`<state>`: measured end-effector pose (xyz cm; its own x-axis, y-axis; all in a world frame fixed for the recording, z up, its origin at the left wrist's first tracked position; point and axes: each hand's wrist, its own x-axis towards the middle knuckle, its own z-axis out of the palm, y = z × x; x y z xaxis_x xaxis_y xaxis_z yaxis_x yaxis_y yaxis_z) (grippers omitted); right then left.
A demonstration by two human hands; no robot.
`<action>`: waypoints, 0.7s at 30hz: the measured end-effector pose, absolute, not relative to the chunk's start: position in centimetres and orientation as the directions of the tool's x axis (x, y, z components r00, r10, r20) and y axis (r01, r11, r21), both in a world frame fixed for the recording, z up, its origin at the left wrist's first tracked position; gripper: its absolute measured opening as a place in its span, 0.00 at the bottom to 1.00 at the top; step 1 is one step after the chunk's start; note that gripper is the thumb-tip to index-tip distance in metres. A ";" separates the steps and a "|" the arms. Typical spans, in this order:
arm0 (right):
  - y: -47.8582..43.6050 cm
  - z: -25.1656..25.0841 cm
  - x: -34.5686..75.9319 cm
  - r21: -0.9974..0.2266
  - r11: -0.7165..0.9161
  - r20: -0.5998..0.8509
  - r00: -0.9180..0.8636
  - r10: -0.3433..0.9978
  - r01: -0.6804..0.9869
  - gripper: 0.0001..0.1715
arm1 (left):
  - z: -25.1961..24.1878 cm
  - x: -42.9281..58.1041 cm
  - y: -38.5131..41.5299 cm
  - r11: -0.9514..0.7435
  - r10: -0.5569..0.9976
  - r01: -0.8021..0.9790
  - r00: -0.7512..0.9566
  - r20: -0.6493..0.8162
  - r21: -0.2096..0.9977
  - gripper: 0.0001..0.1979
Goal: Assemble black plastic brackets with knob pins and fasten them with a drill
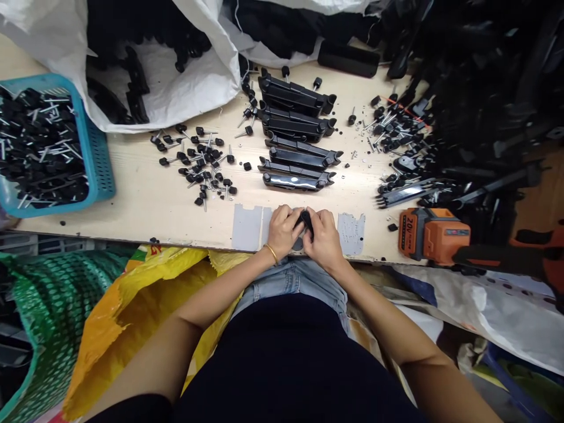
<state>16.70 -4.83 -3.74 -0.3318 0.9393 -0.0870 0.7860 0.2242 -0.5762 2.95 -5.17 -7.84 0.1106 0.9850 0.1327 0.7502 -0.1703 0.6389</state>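
Close to the table's front edge, my left hand [282,228] and my right hand [323,239] meet around a small black plastic part [305,218]. Fingers of both hands are closed on it, and they cover most of its shape. Beneath and beside the hands, grey pads [247,228] are stuck to the tabletop; another grey pad [352,233] lies right of my right hand. Just beyond the hands, several long black plastic parts [299,161] lie in a stacked row. Black-headed screws [207,155] are scattered to the left of that row.
A blue basket [99,158] full of black-headed screws stands at the left. White sacks [176,94] with black parts lie at the back. On the right are an orange cordless power tool [445,235], loose screws [392,129] and a dark heap of parts. A yellow sack [145,305] hangs below the edge.
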 end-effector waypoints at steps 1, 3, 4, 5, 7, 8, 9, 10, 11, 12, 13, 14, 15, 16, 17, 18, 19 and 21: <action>-4.8 -3.7 16.7 -0.573 0.221 -0.091 -0.329 0.940 0.789 0.34 | -7.8 2.9 -5.1 -0.178 0.984 0.746 0.118 0.135 0.641 0.13; -4.9 -3.7 16.7 -0.573 0.221 -0.090 -0.328 0.940 0.790 0.33 | -7.8 2.7 -5.0 -0.205 0.979 0.731 0.142 0.148 0.651 0.13; -5.0 -3.7 16.7 -0.576 0.222 -0.088 -0.329 0.940 0.787 0.33 | -7.7 2.6 -4.9 -0.220 0.976 0.721 0.157 0.154 0.657 0.12; -5.1 -3.8 16.7 -0.582 0.222 -0.086 -0.331 0.940 0.782 0.33 | -7.7 2.4 -4.7 -0.232 0.973 0.712 0.170 0.157 0.663 0.12; -5.1 -3.7 16.8 -0.610 0.214 -0.087 -0.332 0.939 0.763 0.33 | -7.5 2.2 -4.5 -0.245 0.969 0.702 0.191 0.154 0.669 0.12; -5.0 -3.6 17.0 -0.636 0.208 -0.095 -0.343 0.934 0.743 0.33 | -7.5 2.1 -4.3 -0.251 0.968 0.701 0.199 0.154 0.667 0.12; -4.6 -3.4 17.3 -0.669 0.200 -0.115 -0.366 0.924 0.716 0.31 | -7.4 2.0 -4.2 -0.259 0.966 0.704 0.206 0.159 0.662 0.12; -3.9 -3.1 17.9 -0.704 0.185 -0.141 -0.390 0.910 0.686 0.28 | -7.3 1.9 -4.1 -0.267 0.964 0.707 0.208 0.168 0.655 0.11; -2.9 -2.7 18.6 -0.728 0.158 -0.164 -0.394 0.904 0.667 0.25 | -7.3 1.8 -4.1 -0.271 0.962 0.713 0.205 0.178 0.647 0.11; -1.6 -2.1 19.7 -0.733 0.128 -0.176 -0.367 0.913 0.668 0.22 | -7.2 1.6 -4.0 -0.271 0.963 0.719 0.195 0.188 0.640 0.11; 0.0 -1.4 21.0 -0.714 0.098 -0.168 -0.305 0.938 0.693 0.20 | -7.2 1.4 -4.1 -0.263 0.964 0.728 0.178 0.196 0.634 0.11; 1.9 -0.7 22.5 -0.664 0.057 -0.117 -0.179 0.977 0.746 0.19 | -7.2 1.2 -4.1 -0.249 0.967 0.736 0.155 0.201 0.629 0.11; 4.0 0.0 24.0 -0.586 0.021 -0.023 -0.043 0.999 0.810 0.19 | -7.1 1.0 -4.2 -0.232 0.970 0.745 0.132 0.202 0.626 0.11; 6.1 0.7 25.6 -0.492 -0.015 0.106 0.077 0.991 0.871 0.19 | -7.1 0.9 -4.4 -0.218 0.973 0.752 0.114 0.203 0.623 0.11; 8.1 1.3 27.2 -0.401 -0.083 0.219 0.183 0.958 0.912 0.20 | -7.1 0.8 -4.5 -0.207 0.974 0.757 0.099 0.204 0.619 0.12; 9.9 1.8 28.5 -0.343 -0.159 0.298 0.268 0.916 0.926 0.22 | -7.1 0.7 -4.6 -0.199 0.975 0.762 0.088 0.206 0.617 0.12; 11.5 2.3 29.5 -0.316 -0.221 0.319 0.322 0.891 0.923 0.22 | -7.1 0.7 -4.7 -0.194 0.975 0.765 0.080 0.208 0.615 0.12; 13.8 3.0 30.8 -0.272 -0.311 0.274 0.383 0.882 0.911 0.21 | -7.2 0.8 -4.9 -0.186 0.976 0.767 0.071 0.207 0.614 0.13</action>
<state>30.76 13.80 3.04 0.3828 0.8823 0.2739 0.9108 -0.3106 -0.2721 0.82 -4.86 -7.21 0.0709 0.9758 0.2070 0.7674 -0.1859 0.6136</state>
